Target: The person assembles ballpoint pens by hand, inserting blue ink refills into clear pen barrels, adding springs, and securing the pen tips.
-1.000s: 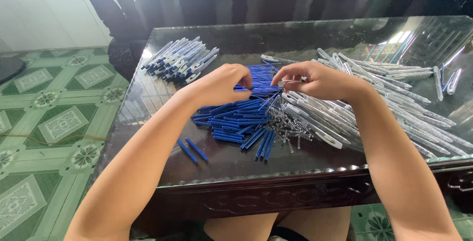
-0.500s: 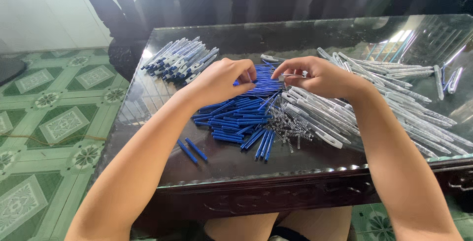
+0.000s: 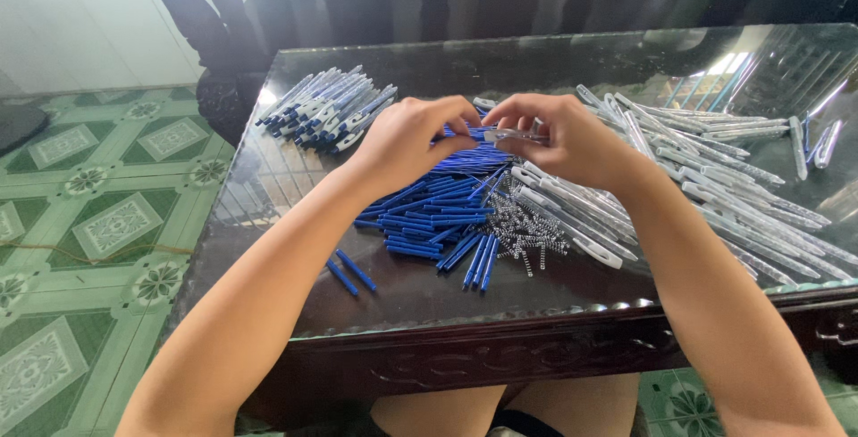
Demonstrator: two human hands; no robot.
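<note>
Both hands meet mid-frame above the glass-topped bench (image 3: pixel 572 53); left hand (image 3: pixel 416 138) has its grip pinched shut, thumb and fingers closed, apparently on the left end of a thin clear pen barrel (image 3: pixel 514 136); right hand (image 3: pixel 572 138) has its grip closed on the same barrel from the right, fingertips curled over it; barrel lies roughly level between the two hands, held clear of the bench

Directly under the hands: pile of blue pen parts (image 3: pixel 438 209), spread centre of frame; two loose blue pieces (image 3: pixel 350 273) lie apart from it, lower left, near the bench edge; just right of the blue pile, a small heap of metal springs (image 3: pixel 523 227); touching that and running to the right edge, a wide spread of clear-white pen barrels (image 3: pixel 715 196); upper left of the bench, well apart from the hands, a stack of assembled pens (image 3: pixel 326 108), blue and white

Green patterned floor tiles (image 3: pixel 98 222) at left; dark carved chairs (image 3: pixel 197 8) behind the bench at the top
</note>
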